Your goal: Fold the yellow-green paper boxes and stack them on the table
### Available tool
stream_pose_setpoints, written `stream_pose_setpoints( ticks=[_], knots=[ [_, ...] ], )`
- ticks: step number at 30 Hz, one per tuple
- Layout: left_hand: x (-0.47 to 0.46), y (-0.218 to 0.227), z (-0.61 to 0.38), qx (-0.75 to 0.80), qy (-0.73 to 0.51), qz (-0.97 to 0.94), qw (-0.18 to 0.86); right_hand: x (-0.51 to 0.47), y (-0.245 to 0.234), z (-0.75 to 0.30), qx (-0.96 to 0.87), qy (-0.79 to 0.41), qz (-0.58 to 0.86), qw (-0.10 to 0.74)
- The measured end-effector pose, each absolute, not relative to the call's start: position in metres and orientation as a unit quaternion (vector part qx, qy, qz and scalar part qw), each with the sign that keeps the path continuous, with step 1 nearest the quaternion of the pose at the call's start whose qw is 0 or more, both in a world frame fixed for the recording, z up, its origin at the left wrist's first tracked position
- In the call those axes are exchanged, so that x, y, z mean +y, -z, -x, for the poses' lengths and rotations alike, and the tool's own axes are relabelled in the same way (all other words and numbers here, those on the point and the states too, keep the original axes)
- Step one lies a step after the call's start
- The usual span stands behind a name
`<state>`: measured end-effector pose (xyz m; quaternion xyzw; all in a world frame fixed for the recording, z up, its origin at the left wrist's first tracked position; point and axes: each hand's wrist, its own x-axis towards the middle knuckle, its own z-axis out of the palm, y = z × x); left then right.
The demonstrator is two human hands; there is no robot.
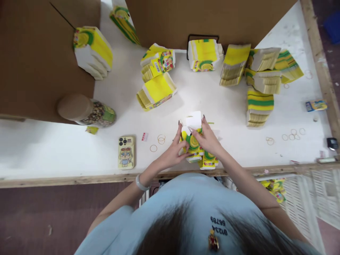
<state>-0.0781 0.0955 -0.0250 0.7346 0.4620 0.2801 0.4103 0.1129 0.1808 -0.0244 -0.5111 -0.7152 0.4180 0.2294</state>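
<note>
Near the table's front edge, a small yellow and green carton (pixel 193 141) with a raised white flap (pixel 194 120) is between my two hands. My left hand (pixel 178 151) grips its left side, with one finger stretched up along the edge and the others curled at its front. From the right, my right hand (pixel 209 140) holds it, thumb pressed across the white part and fingers behind the far edge. Below my hands, another yellow carton (pixel 209 162) lies on the table, partly covered. The undersides of both hands' fingers are hidden.
Bundles of flat yellow cartons (pixel 159 88) lie ahead, with more stacks (pixel 260 102) at the right. Large brown cardboard boxes (pixel 212 21) stand at the back and left. A jar (pixel 92 111), a phone (pixel 126 153) and rubber bands (pixel 293 134) rest on the white table.
</note>
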Motion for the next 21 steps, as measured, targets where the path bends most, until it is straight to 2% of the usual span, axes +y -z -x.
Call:
stream_pose_setpoints(
  ticks=[3,6,12,17,21],
  knots=[
    [0.095,0.025,0.078,0.464,-0.282,-0.736,0.405,0.166,0.018,-0.111,-0.705,-0.422,0.505,0.263],
    [0.096,0.025,0.080,0.451,-0.286,-0.737,0.414,0.160,0.021,-0.111,-0.668,-0.475,0.485,0.304],
    [0.095,0.034,0.079,0.469,-0.291,-0.719,0.423,0.157,0.042,-0.098,-0.482,-0.574,0.497,0.438],
    [0.091,0.040,0.093,0.497,-0.300,-0.696,0.422,0.152,0.047,-0.078,-0.426,-0.549,0.543,0.472],
    [0.094,0.034,0.113,0.495,-0.259,-0.721,0.410,0.155,0.042,-0.071,-0.414,-0.521,0.530,0.526]
  ],
)
